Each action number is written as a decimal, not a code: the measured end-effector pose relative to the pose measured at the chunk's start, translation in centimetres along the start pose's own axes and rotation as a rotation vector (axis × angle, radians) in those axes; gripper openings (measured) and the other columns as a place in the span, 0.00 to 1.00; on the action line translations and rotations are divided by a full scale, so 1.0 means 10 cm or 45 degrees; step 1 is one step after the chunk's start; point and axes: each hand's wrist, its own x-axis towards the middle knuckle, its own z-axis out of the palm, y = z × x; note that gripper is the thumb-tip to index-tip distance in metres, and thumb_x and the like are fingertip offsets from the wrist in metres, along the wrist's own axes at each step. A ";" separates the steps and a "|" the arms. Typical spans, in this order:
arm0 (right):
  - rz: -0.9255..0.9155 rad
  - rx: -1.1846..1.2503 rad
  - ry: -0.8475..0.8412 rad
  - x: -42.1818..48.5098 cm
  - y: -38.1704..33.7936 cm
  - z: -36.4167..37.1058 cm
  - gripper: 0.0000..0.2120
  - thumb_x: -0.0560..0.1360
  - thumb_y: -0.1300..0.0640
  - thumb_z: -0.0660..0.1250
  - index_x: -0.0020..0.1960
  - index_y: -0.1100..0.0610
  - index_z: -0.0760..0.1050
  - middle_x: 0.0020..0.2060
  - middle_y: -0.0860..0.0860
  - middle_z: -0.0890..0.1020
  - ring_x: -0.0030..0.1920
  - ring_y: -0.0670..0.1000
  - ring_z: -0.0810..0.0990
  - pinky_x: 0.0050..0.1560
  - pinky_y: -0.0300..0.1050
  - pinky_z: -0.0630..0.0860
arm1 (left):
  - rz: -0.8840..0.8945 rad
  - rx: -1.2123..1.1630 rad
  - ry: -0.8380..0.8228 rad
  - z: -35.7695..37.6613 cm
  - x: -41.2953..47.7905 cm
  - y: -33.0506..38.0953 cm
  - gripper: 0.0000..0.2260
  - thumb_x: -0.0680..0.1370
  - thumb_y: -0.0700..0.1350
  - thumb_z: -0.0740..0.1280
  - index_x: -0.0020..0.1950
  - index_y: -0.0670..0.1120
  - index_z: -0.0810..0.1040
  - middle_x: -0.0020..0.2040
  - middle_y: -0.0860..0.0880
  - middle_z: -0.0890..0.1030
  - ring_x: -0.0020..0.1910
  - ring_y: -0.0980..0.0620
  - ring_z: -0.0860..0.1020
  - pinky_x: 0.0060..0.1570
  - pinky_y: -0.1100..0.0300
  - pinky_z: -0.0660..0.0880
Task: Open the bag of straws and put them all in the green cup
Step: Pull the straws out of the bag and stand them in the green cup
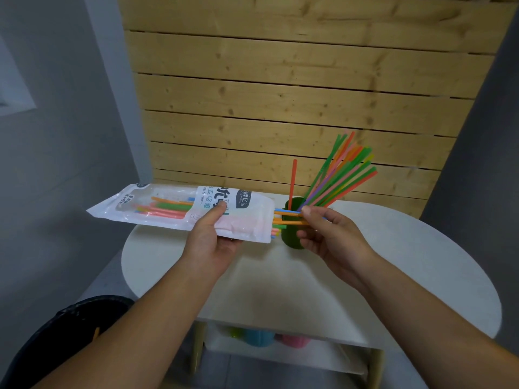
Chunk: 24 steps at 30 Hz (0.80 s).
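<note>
My left hand [212, 242] holds the white straw bag [179, 210] level above the table, its open mouth facing right. Coloured straws show through its clear window. Several straw ends [283, 220] stick out of the mouth, and my right hand [331, 234] pinches a few orange and blue ones just in front of the green cup [290, 238]. The cup stands on the white table and holds a fan of coloured straws [341, 175] that lean right, plus one upright red straw [292, 181]. My right hand hides part of the cup.
The round white table [407, 262] stands against a wooden slat wall [295, 102]. On a lower shelf sit a blue cup [259, 336] and a pink cup [293, 339]. A black bin [64, 338] is on the floor at lower left.
</note>
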 end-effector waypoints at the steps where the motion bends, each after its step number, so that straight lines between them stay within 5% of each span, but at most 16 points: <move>1: 0.003 0.031 0.000 -0.01 0.02 0.02 0.17 0.73 0.54 0.74 0.58 0.59 0.78 0.42 0.55 0.83 0.37 0.49 0.81 0.39 0.43 0.80 | 0.001 -0.009 0.000 0.00 0.00 0.00 0.11 0.78 0.36 0.70 0.59 0.47 0.79 0.48 0.47 0.88 0.44 0.48 0.88 0.40 0.47 0.85; 6: 0.040 -0.148 -0.064 -0.05 0.22 0.14 0.21 0.72 0.43 0.72 0.59 0.55 0.78 0.46 0.55 0.81 0.38 0.50 0.80 0.37 0.44 0.77 | 0.014 -0.048 -0.008 0.00 -0.01 0.02 0.10 0.79 0.36 0.69 0.57 0.47 0.79 0.51 0.46 0.88 0.47 0.48 0.87 0.49 0.46 0.84; 15: -0.025 0.261 0.050 0.01 0.18 0.39 0.12 0.81 0.52 0.64 0.57 0.59 0.80 0.33 0.49 0.70 0.30 0.45 0.67 0.31 0.38 0.70 | -0.035 -0.054 -0.014 -0.01 -0.02 -0.06 0.14 0.78 0.36 0.70 0.63 0.45 0.79 0.54 0.44 0.87 0.48 0.46 0.87 0.47 0.45 0.84; 20: -0.130 0.278 0.167 0.01 0.12 0.38 0.11 0.81 0.55 0.64 0.47 0.60 0.81 0.32 0.52 0.76 0.31 0.45 0.73 0.34 0.38 0.74 | -0.043 -0.062 0.001 -0.03 -0.01 -0.06 0.15 0.78 0.36 0.70 0.64 0.45 0.78 0.54 0.44 0.87 0.49 0.46 0.87 0.45 0.46 0.84; 24: -0.259 0.216 0.256 0.01 -0.02 0.22 0.12 0.80 0.55 0.66 0.50 0.64 0.81 0.41 0.58 0.85 0.40 0.51 0.84 0.40 0.38 0.81 | -0.048 -0.113 0.045 -0.04 0.02 -0.03 0.13 0.78 0.36 0.70 0.62 0.44 0.79 0.52 0.44 0.88 0.46 0.46 0.87 0.44 0.46 0.84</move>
